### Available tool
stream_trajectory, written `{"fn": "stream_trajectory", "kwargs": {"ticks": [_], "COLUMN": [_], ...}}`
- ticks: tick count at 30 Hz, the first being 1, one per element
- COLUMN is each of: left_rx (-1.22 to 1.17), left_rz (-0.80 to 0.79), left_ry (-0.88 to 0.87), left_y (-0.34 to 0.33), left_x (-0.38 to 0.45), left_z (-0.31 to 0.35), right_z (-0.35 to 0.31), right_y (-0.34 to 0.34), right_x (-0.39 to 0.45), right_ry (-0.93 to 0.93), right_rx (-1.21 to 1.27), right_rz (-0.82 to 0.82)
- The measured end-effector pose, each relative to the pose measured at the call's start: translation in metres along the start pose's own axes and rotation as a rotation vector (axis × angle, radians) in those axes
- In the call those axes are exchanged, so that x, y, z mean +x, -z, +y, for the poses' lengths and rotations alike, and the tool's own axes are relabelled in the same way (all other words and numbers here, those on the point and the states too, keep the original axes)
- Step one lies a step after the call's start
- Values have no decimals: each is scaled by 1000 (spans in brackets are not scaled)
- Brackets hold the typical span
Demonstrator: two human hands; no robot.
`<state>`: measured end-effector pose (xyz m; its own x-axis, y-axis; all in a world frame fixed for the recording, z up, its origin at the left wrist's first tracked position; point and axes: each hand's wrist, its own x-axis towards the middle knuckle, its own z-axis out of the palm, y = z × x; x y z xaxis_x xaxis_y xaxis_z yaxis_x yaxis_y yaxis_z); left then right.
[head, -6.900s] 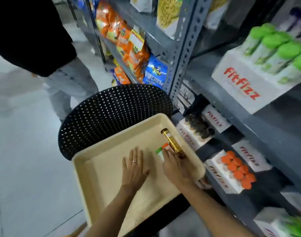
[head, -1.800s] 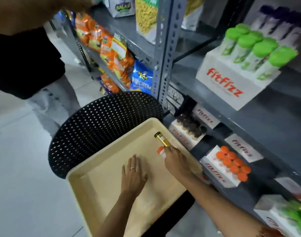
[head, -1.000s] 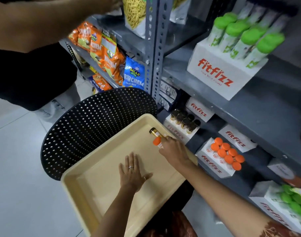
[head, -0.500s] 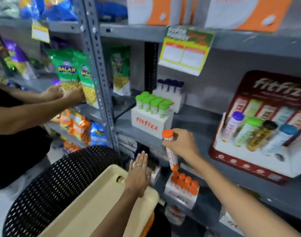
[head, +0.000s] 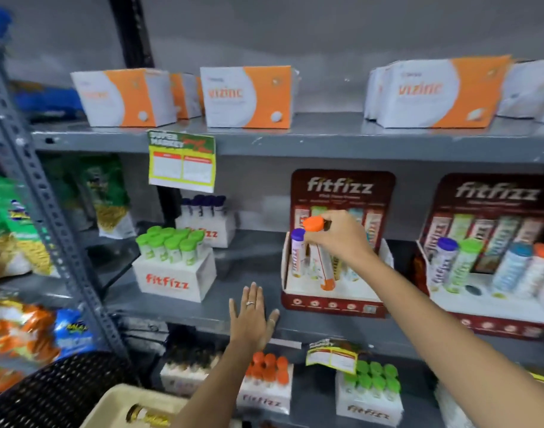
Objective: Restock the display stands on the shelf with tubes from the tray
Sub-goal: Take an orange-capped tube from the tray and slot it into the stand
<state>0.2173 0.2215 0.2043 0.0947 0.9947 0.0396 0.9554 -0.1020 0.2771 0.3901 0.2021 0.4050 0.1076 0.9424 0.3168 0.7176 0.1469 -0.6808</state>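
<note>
My right hand (head: 341, 236) grips the top of an orange-capped tube (head: 321, 261) and holds it upright in the dark red fitfizz display stand (head: 332, 301) on the middle shelf, right of a purple-capped tube (head: 297, 251) standing there. Its lower end is at the stand's white base. My left hand (head: 252, 316) hovers open, fingers spread, at the shelf's front edge left of the stand. The beige tray (head: 116, 409) shows at the bottom, with a gold tube (head: 144, 417) lying in it.
A second fitfizz stand (head: 493, 307) with several tubes sits to the right. White fitfizz boxes of green-capped tubes (head: 171, 267) and purple-capped tubes (head: 205, 220) stand left. Vizinc boxes (head: 249, 97) line the top shelf. A black perforated chair back (head: 57, 393) is under the tray.
My right hand lifted the orange-capped tube out of the tray and carried it up and right into the display stand. My left hand rose from the tray to the shelf edge. The view tilted upward.
</note>
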Motion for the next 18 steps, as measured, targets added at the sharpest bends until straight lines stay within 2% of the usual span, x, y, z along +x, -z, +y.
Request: {"fn": "stream_trajectory", "kwargs": {"ticks": [5, 11, 18], "left_rx": [10, 38, 39], "left_rz": [-90, -132, -126], "left_ry": [30, 34, 25], "left_y": [-12, -13, -11], "left_x": [11, 12, 11], "left_z": [12, 12, 13], "right_z": [16, 30, 34], "right_y": [34, 51, 60], "right_x": [12, 27, 36], "right_ry": [-106, -237, -252], "right_rx": [-107, -216, -354], "right_rz": [9, -144, -210]}}
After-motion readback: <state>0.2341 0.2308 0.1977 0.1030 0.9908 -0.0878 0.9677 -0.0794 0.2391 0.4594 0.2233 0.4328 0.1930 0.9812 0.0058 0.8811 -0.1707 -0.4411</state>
